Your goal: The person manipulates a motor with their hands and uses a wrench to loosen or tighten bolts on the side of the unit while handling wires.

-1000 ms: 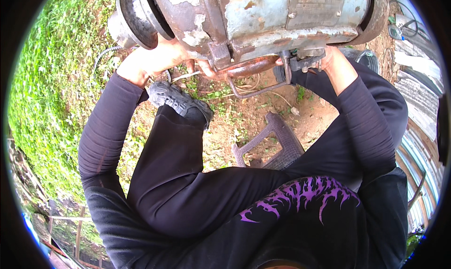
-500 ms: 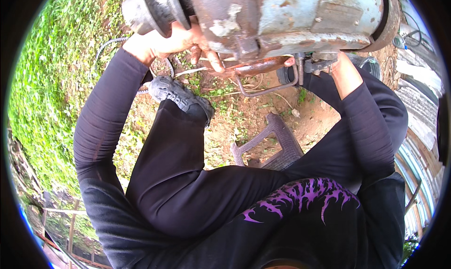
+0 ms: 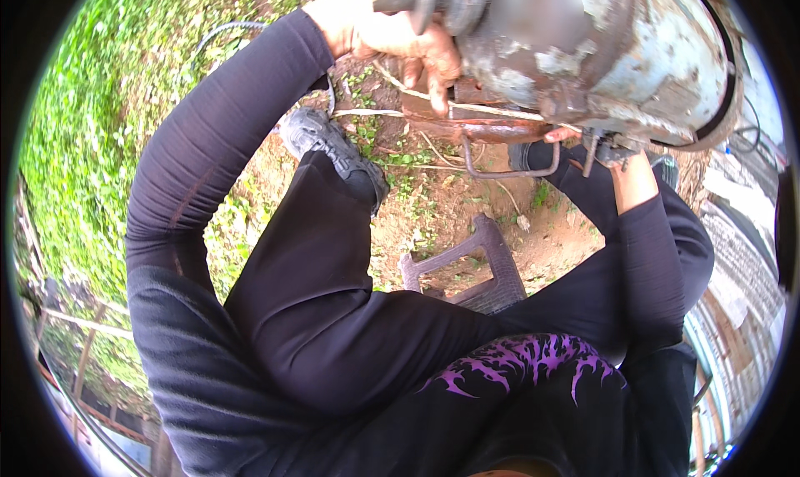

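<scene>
A heavy motor-like machine with rusty, flaking light-blue paint fills the upper right, tilted, its right end nearer me. My left hand is closed around its left end, beside the dark pulley, fingers curling underneath. My right hand is under the near right edge by a metal bracket; one fingertip shows past the edge, the other fingers are hidden. Below the machine is a reddish-brown metal piece, with a bent U-shaped rod in front. A pale cord runs across between them.
A purple-grey plastic stool lies tipped on the dirt between my legs. My grey shoe stands on the left near loose cords. Grass covers the left side; corrugated sheets lie on the right.
The machine has shifted right and turned, its right end coming nearer me. Both hands moved with it. More of the reddish-brown piece and the pale cord now shows beneath.
</scene>
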{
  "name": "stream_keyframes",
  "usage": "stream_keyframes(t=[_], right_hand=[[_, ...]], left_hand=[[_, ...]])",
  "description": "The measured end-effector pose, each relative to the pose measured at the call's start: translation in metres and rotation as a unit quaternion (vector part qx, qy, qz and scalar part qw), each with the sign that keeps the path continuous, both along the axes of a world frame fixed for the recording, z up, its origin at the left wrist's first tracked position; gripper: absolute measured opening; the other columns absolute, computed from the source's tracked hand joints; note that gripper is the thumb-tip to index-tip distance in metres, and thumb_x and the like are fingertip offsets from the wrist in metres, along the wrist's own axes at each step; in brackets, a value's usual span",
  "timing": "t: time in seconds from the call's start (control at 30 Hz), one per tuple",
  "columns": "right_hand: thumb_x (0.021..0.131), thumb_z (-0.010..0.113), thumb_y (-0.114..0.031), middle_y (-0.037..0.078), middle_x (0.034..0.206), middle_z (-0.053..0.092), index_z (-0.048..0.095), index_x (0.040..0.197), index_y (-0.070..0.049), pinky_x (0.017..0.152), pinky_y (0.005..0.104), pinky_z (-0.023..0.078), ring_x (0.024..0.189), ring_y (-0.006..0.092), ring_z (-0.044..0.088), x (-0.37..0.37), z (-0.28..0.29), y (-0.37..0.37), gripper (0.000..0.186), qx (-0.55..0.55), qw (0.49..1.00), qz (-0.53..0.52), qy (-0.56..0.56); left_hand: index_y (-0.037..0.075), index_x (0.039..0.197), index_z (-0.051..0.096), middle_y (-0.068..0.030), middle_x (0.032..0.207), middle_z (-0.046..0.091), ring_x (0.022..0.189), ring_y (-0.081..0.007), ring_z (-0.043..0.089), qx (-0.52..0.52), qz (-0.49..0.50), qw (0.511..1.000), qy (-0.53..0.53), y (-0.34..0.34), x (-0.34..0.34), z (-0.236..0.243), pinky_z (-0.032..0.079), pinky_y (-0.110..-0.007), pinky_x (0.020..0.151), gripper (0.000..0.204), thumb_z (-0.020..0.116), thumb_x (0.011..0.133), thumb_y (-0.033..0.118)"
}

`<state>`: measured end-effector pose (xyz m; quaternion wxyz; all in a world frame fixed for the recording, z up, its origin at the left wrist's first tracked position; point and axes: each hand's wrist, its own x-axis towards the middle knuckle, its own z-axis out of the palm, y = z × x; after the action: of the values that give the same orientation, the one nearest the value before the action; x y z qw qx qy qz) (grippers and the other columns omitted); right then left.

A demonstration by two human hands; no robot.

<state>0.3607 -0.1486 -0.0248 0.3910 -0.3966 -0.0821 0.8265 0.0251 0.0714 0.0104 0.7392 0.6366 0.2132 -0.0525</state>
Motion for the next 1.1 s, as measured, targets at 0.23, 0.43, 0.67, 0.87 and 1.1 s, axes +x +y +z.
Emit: stream_keyframes(t=[0.23,0.43,0.67,0.87,1.1], right_hand=[[0.095,0.050,-0.043,0.025,0.143,0.034,0.028,0.145,-0.004,0.086,0.0646,0.052,0.124,0.0546,0.040,-0.010,0.002,-0.004,0.067,-0.019,0.990,-0.040,-0.137],[0.094,0.051,-0.044,0.026,0.143,0.033,0.029,0.144,-0.005,0.085,0.0647,0.052,0.124,0.0541,0.040,-0.006,-0.004,-0.004,0.067,0.017,0.990,-0.022,-0.140],[0.093,0.052,-0.045,0.027,0.142,0.033,0.030,0.144,-0.006,0.084,0.0648,0.052,0.124,0.0534,0.041,0.000,-0.006,-0.003,0.068,0.039,0.989,-0.004,-0.141],[0.092,0.054,-0.046,0.028,0.142,0.032,0.031,0.143,-0.007,0.084,0.0649,0.053,0.123,0.0529,0.042,0.005,-0.004,-0.007,0.069,0.055,0.986,0.019,-0.159],[0.090,0.058,-0.045,0.026,0.141,0.036,0.034,0.142,-0.005,0.084,0.0645,0.053,0.122,0.0511,0.045,0.002,-0.003,-0.007,0.069,0.041,0.987,-0.032,-0.154]], left_hand=[[0.008,0.120,0.062,-0.0148,0.113,0.065,0.094,-0.0305,0.067,0.402,-0.074,0.911,-0.052,-0.016,-0.030,0.014,0.054,-0.040,0.082,0.040,0.059,0.080,0.013],[0.010,0.109,0.064,-0.0083,0.114,0.060,0.095,-0.0330,0.062,0.573,-0.051,0.787,-0.225,-0.033,-0.027,-0.012,0.053,-0.042,0.082,0.049,0.064,0.061,0.016],[0.008,0.094,0.071,-0.0073,0.126,0.059,0.125,-0.0275,0.047,0.550,-0.162,0.779,-0.253,-0.030,-0.010,-0.023,0.037,-0.048,0.102,0.039,0.068,0.060,0.027],[0.008,0.075,0.071,-0.0069,0.103,0.064,0.112,-0.0252,0.055,0.593,-0.149,0.750,-0.254,-0.033,-0.007,-0.019,0.044,-0.045,0.093,0.028,0.068,0.059,0.031],[0.007,0.070,0.069,-0.0093,0.103,0.065,0.110,-0.0270,0.057,0.585,-0.165,0.759,-0.233,-0.037,-0.002,-0.021,0.045,-0.044,0.092,0.022,0.067,0.060,0.027]])
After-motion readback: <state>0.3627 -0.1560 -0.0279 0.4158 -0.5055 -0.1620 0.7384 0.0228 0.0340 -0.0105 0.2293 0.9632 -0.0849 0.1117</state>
